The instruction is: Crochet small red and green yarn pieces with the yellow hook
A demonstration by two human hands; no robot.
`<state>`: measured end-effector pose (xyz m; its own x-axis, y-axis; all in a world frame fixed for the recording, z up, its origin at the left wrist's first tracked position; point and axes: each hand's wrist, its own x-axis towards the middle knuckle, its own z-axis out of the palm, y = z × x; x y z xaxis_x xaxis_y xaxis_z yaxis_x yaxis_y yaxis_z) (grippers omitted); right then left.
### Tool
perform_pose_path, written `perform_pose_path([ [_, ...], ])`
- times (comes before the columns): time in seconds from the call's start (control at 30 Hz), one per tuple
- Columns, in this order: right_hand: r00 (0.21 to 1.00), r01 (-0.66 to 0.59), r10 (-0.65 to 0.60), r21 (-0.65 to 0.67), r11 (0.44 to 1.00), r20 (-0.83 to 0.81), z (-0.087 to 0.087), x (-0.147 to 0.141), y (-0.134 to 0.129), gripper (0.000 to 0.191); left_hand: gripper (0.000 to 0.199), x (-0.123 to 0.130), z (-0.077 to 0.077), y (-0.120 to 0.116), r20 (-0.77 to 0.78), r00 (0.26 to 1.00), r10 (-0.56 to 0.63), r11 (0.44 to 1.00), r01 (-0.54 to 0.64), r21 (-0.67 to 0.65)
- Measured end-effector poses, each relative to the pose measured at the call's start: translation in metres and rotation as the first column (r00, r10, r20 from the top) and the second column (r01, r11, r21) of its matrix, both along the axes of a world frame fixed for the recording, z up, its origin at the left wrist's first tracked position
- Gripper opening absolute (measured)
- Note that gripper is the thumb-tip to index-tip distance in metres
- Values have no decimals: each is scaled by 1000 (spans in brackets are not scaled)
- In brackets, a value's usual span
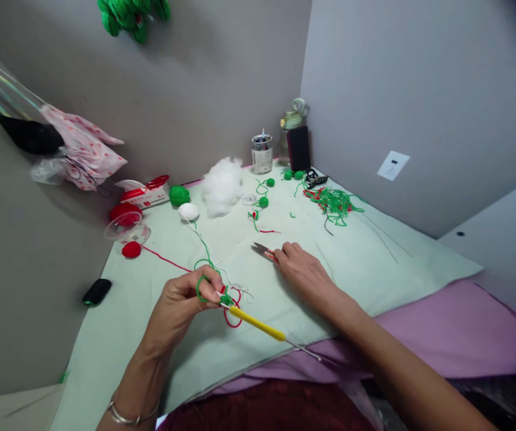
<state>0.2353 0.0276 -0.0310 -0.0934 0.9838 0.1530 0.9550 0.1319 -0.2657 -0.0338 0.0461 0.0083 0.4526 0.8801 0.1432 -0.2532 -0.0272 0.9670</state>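
Observation:
My left hand (190, 293) is closed in a pinch on a small green crochet piece (226, 299), with red and white yarn ends trailing around it. Through the piece runs a crochet hook with a yellow handle (258, 324), its free end pointing down to the right. Green yarn loops over my left fingers. To the right, my right hand (303, 270) rests on the tabletop with its fingers around the orange handle of a pair of thread snips (263, 250). The blades point left, slightly apart. Part of the snips is hidden under my fingers.
A white yarn ball (188, 211), green yarn ball (179, 195) and red ball (131, 249) lie left. White stuffing (222, 187) sits at the back beside a can of pens (262, 157). Tangled yarn scraps (335, 205) lie right, near a dark phone-like slab (299, 148).

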Motion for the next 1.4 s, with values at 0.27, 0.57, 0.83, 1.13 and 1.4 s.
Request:
perform_pose_path([
  [0.27, 824, -170, 83, -106, 980, -561, 28, 4, -23, 38, 12, -3, 2, 4, 10, 1000, -21, 999, 20, 42],
  [0.57, 178, -539, -227, -288, 792, -957, 25, -19, -42, 51, 12, -7, -1, 5, 19, 998, -57, 992, 54, 110],
  [0.83, 157, -587, -193, -249, 770, -969, 26, -26, -45, 48, 11, -10, -3, 5, 16, 997, -75, 988, 72, 134],
  [1.13, 203, -551, -129, -222, 804, -971, 35, -29, -45, 46, 8, -11, -3, 5, 17, 996, -87, 989, 84, 125],
  [1.4, 183, -535, -177, -249, 807, -967, 35, -35, -44, 52, 9, -11, -6, 6, 14, 996, -83, 991, 81, 110],
])
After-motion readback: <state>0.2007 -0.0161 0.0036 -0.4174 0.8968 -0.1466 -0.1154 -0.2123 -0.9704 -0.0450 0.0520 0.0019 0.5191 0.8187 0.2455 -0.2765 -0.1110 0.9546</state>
